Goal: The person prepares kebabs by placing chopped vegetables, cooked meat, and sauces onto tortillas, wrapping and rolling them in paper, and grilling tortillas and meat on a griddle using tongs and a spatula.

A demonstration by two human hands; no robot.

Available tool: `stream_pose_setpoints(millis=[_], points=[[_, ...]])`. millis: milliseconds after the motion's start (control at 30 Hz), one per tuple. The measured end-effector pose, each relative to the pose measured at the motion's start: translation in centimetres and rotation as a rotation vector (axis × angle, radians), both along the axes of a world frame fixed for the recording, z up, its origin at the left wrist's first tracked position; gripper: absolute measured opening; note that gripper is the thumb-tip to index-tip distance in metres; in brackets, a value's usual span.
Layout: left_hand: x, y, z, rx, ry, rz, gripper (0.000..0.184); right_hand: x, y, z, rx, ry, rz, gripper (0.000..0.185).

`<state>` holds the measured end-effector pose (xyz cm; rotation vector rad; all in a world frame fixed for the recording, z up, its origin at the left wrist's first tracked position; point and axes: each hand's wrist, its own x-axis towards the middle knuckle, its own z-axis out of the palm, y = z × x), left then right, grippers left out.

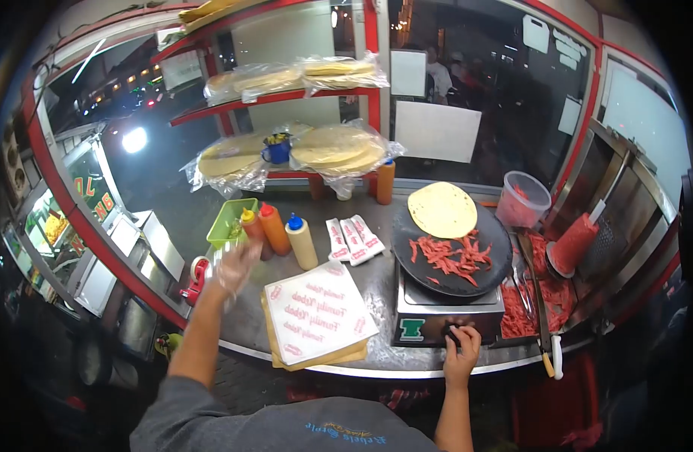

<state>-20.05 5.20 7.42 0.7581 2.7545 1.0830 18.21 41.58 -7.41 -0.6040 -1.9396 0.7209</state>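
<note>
My right hand (462,354) is at the front of the gas stove (429,305), its fingers closed on the black knob (453,331). On the stove, a black griddle (410,264) carries a round flatbread (442,209) and strips of reddish meat (455,255). My left hand (237,267), in a clear plastic glove, is blurred beside a green container (227,224) and the squeeze bottles: a yellow-capped one (254,230), a red-capped orange one (274,228) and a blue-capped pale one (302,245). Its finger posture is smeared by motion. Printed wrapping paper (321,313) lies between my arms.
White printed packets (354,239) lie left of the griddle. Right of it are tongs (521,282), a long knife (541,316), a meat tray (561,305), an upright meat cone (574,245) and a plastic tub (522,200). Bagged flatbreads (339,148) fill the shelves; a tape dispenser (197,280) stands left.
</note>
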Motion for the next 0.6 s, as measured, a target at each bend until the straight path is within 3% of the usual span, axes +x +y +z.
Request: stream_pose_setpoints(millis=[33,133,167,200,267,367,467,567,600], points=[[-2.6,0.3,2.7,0.129,0.131,-0.174,0.051,0.0,0.0,-0.2,0.017,-0.003,-0.002,0.026],[-10.0,4.3,12.6,-0.051,0.739,-0.220,0.030,-0.1,-0.6,0.0,0.053,-0.036,-0.045,0.027],[-14.4,5.8,14.9,0.049,1.193,-0.350,0.026,-0.2,-0.7,-0.1,0.092,-0.054,-0.076,0.028],[-18.9,7.0,17.2,0.134,1.434,-0.377,0.026,-0.4,-0.9,-0.3,0.130,-0.071,-0.111,0.029],[-17.3,10.2,23.3,-0.011,1.127,-0.038,0.031,-0.8,-1.9,-0.7,0.001,-0.007,-0.135,0.036],[-20.7,12.4,26.3,-0.193,1.113,0.013,0.039,-1.8,-3.7,-1.4,-0.143,0.110,-0.212,0.045],[-27.1,12.9,30.1,-0.431,0.933,-0.142,0.050,-1.8,-4.1,-3.5,-0.139,0.149,-0.313,0.048],[-26.9,13.3,31.8,-0.161,1.054,0.123,0.051,-1.9,-4.1,-4.5,-0.119,0.223,-0.379,0.044],[-27.8,13.7,31.4,-0.030,0.975,0.051,0.049,-1.8,-4.1,-4.3,-0.124,0.223,-0.370,0.043]])
